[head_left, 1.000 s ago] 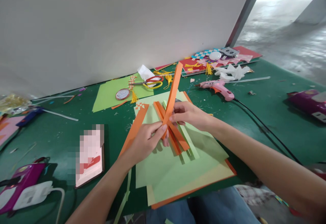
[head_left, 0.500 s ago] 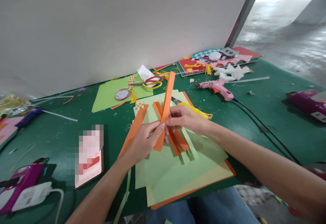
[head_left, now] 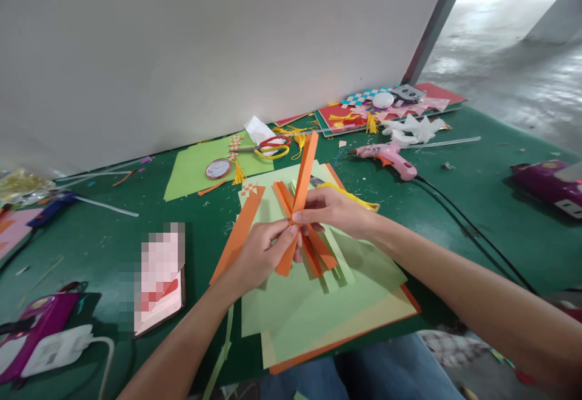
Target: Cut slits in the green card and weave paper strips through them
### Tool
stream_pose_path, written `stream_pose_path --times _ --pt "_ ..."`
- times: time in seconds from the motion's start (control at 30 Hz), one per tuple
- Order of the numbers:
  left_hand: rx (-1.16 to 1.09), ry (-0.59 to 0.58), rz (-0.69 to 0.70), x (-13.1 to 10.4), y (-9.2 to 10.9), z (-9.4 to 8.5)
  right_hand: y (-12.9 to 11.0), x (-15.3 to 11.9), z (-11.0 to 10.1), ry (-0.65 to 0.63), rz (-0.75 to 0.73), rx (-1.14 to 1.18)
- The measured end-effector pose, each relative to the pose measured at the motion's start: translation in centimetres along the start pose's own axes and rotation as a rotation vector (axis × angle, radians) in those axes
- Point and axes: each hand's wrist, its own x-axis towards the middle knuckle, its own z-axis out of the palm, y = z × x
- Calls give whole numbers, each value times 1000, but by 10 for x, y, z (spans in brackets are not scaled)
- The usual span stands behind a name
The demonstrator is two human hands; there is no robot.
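An orange paper strip [head_left: 306,166] is raised and tilted above the paper stack, pinched near its middle by both hands. My left hand [head_left: 268,248] grips it from the left, thumb on top. From the right, my right hand [head_left: 325,209] holds the same strip with thumb and fingers. Beneath the hands, more orange strips [head_left: 324,248] and pale green strips [head_left: 341,257] lie on light green sheets [head_left: 291,321]. Another wide orange strip [head_left: 239,230] rests at the stack's left edge. Yellow-handled scissors [head_left: 348,197] are partly hidden behind my right hand.
On the green table [head_left: 204,218] are a pink glue gun [head_left: 393,160] with its cord at right, red-and-yellow scissors [head_left: 273,147], a tape roll [head_left: 218,168], a phone [head_left: 161,285] at left, and purple power strips [head_left: 45,327] at both sides. A wall [head_left: 204,54] stands behind.
The held strip's upper end has leaned to the right and its lower end has dropped slightly. My right hand's thumb and fingers have shifted a little left along the strip.
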Motion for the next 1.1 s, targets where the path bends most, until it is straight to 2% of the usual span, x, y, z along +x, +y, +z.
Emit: stream_pose_path --times 0.33,0.83,1.1 --pt "2 19 -3 1 -2 2 -1 1 4 56 30 -23" --pt "8 25 -23 1 0 2 1 0 4 66 -2 -70" --pt "55 66 -21 1 7 -1 -1 0 -7 -53 55 -115"
